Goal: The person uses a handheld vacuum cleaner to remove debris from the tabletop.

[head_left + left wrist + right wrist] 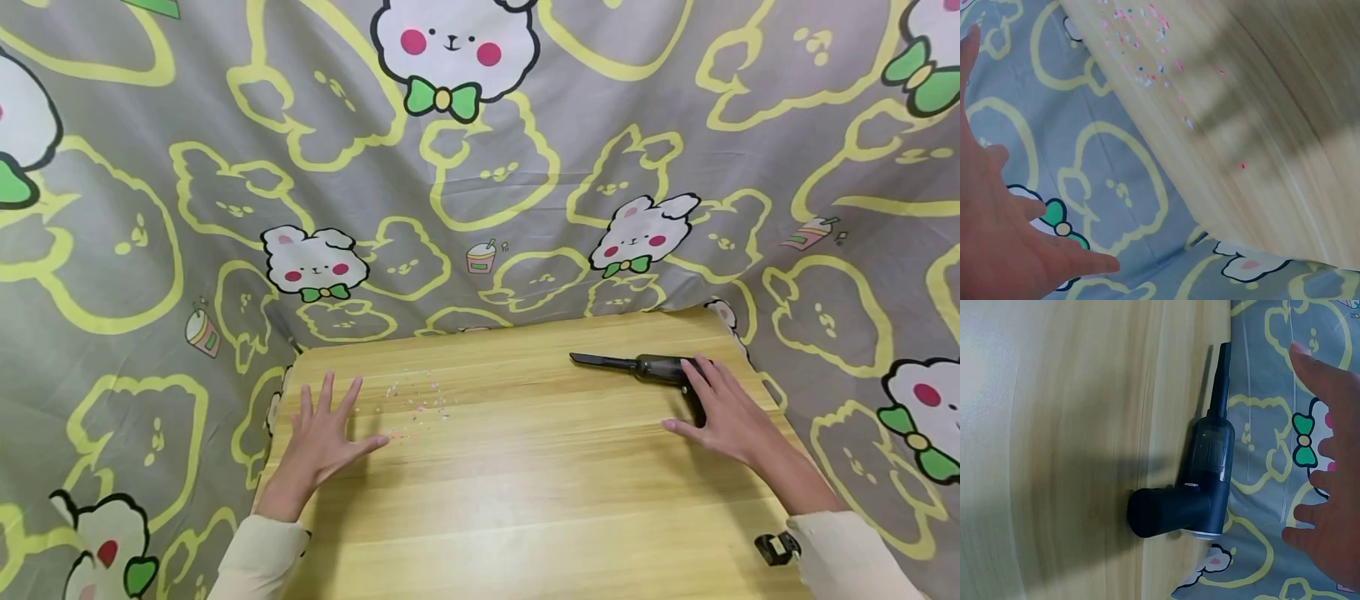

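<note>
A black handheld vacuum cleaner with a narrow nozzle lies on the wooden table at the right, its nozzle pointing left in the head view. Above its handle end hovers my right hand, fingers spread and holding nothing. In the right wrist view the vacuum cleaner shows whole, apart from the fingers. My left hand is held over the table's left side with fingers stretched wide, gripping nothing. Small pink, white and blue paper scraps lie scattered just right of it; the left wrist view shows these scraps too.
The wooden table is bordered at the back and sides by a grey curtain with yellow outlines and white cartoon animals. A small black device sits by the right sleeve.
</note>
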Available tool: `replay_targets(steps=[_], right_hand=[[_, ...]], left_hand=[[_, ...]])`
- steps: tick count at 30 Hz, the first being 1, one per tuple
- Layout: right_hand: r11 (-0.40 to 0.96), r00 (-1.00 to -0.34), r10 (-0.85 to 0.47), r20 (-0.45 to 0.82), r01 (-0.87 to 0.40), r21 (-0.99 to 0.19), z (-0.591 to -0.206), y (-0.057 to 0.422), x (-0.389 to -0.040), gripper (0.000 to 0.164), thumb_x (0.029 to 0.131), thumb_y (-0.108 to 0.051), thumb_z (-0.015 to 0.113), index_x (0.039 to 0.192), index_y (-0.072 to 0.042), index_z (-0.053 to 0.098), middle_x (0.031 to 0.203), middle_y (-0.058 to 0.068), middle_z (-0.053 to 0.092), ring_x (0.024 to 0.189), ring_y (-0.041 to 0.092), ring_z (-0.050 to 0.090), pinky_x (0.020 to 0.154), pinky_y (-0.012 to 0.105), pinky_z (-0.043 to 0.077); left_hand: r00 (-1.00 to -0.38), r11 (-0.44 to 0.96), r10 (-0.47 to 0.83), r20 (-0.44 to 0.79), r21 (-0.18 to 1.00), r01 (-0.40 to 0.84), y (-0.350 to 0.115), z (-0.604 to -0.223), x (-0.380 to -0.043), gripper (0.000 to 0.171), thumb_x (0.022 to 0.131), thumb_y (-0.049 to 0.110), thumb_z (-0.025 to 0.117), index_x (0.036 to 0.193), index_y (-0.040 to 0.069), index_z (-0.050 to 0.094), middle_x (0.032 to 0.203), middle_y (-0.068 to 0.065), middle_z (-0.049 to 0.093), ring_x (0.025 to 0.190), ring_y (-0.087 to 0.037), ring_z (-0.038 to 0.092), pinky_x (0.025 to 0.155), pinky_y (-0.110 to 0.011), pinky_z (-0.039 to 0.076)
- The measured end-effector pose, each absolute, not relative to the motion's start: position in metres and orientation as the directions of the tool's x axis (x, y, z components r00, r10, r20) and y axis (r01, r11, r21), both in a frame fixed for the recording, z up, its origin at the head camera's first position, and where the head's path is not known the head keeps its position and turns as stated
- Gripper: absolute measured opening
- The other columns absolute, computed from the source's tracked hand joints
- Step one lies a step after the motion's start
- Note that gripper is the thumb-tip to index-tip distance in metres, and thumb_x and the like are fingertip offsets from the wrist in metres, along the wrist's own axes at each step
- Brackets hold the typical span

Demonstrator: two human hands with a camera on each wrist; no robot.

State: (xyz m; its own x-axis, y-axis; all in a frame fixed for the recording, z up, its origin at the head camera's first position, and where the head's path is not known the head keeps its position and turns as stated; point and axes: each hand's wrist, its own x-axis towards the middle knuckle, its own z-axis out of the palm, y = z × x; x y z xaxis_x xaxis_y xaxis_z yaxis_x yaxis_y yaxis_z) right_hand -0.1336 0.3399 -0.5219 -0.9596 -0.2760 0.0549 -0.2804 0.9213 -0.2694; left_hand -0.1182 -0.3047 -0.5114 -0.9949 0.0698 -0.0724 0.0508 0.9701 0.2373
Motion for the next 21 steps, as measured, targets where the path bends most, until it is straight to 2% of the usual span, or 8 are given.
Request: replay_targets(steps=[4,9,14,21], right_hand=[[0.923,-0.962,-0.27,0.046,-0.272,-0.271,-0.523,0.342,-0.136,0.109,0.087,-0.06,0.075,0.162,0.002,0.025,0.168,0.03,0.021,0.146,0.06,0.029,0.108,0.078,0.034],[0.931,-0.969,-0.247,0.002,-0.237,-0.278,-0.525,0.342,-0.139,0.107,0.089,-0.061,0.074,0.157,0.009,0.031,0.162,0.035,0.026,0.141,0.063,0.031,0.106,0.08,0.035],[0.936,-0.977,-0.207,-0.046,-0.184,-0.3,-0.53,0.345,-0.142,0.105,0.092,-0.06,0.071,0.154,0.016,0.031,0.156,0.043,0.029,0.135,0.067,0.032,0.106,0.079,0.036],[0.915,-0.982,-0.151,-0.11,-0.096,-0.393,-0.539,0.354,-0.147,0.104,0.096,-0.054,0.069,0.151,0.023,0.027,0.15,0.051,0.027,0.131,0.07,0.034,0.105,0.078,0.036]], left_hand=[[-0.996,0.968,0.076,-0.053,0.243,0.061,-0.302,-0.51,-0.121,0.114,0.08,0.078,0.069,0.168,0.028,0.016,0.174,-0.023,-0.001,0.152,-0.067,0.001,0.105,-0.092,0.021],[-0.995,0.965,0.096,-0.036,0.248,0.085,-0.298,-0.509,-0.123,0.117,0.077,0.079,0.071,0.168,0.029,0.017,0.173,-0.026,0.005,0.151,-0.068,0.007,0.104,-0.09,0.026],[-0.992,0.964,0.125,0.005,0.234,0.123,-0.296,-0.509,-0.124,0.117,0.077,0.079,0.073,0.167,0.027,0.02,0.172,-0.028,0.009,0.149,-0.069,0.015,0.109,-0.084,0.031],[-0.987,0.96,0.148,0.056,0.234,0.157,-0.29,-0.508,-0.129,0.114,0.075,0.072,0.08,0.165,0.026,0.027,0.171,-0.025,0.015,0.147,-0.065,0.025,0.101,-0.081,0.042]])
